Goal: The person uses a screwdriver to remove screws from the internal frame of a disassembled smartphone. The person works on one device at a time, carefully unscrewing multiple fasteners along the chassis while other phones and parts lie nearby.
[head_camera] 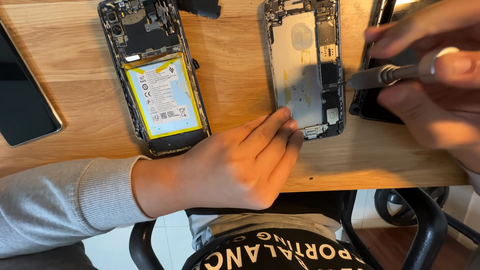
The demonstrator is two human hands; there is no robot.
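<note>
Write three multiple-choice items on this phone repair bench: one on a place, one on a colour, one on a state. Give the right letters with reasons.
1. Where does the tip of the screwdriver rest?
A. on the right edge of the opened silver phone
B. on the battery
C. on the bare table

2. What colour borders the battery in the opened dark phone?
A. red
B. yellow
C. green

3. What is the left hand doing?
A. lying flat on the dark screen
B. pressing fingertips on the silver phone's lower edge
C. gripping the screwdriver

Answers: 1 A, the tip meets the silver phone's right side. 2 B, a yellow band frames the white label. 3 B, its fingertips lie on the phone's bottom corner, while the right hand holds the screwdriver.
</note>
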